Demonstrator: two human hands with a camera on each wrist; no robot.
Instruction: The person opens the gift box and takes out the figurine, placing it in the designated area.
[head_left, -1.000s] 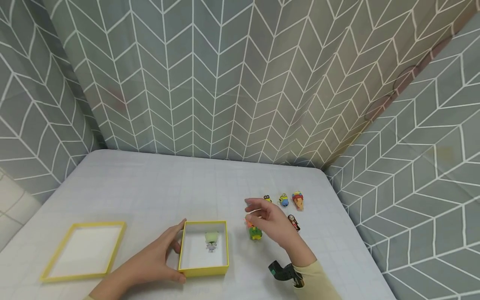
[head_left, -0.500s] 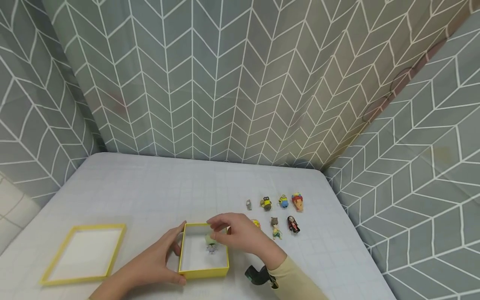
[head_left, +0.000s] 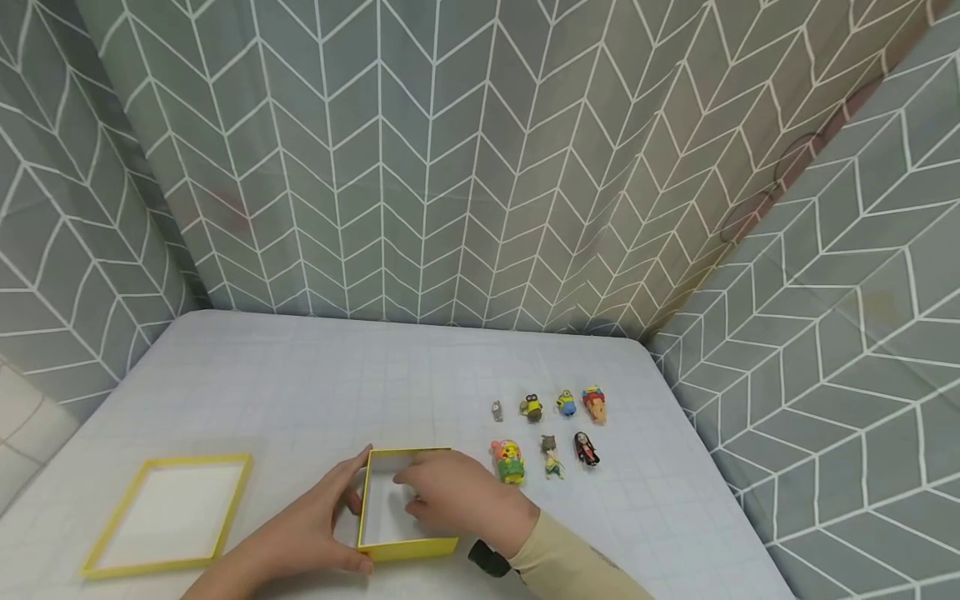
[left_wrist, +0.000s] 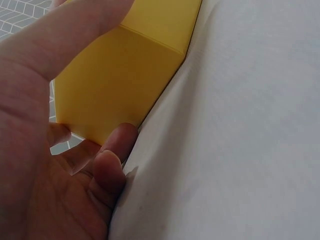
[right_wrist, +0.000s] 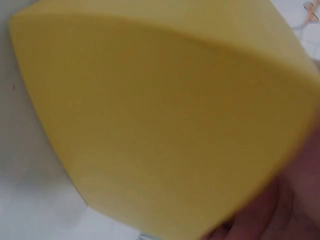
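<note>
Currently my two hands meet at the small open yellow cardboard box point(head_left: 408, 546), which sits on the pale grey desk point(head_left: 300, 392).

My left hand point(head_left: 315, 521) cups the box's left wall, thumb curled against the near corner and fingers at the far one, so it holds the box steady; the left wrist view shows the thumb point(left_wrist: 112, 167) pressed to the yellow side. My right hand point(head_left: 457, 500) reaches over the rim into the box with fingers bent, and I cannot tell whether it pinches anything, since the inside is hidden beneath it. I judge the box light, thin-walled and easy to slide or crush, so the walls near the corners are the place to hold. Just right of my right hand lie small cartoon figurines point(head_left: 551, 429); well left of my left hand rests the matching yellow lid point(head_left: 112, 533).
</note>
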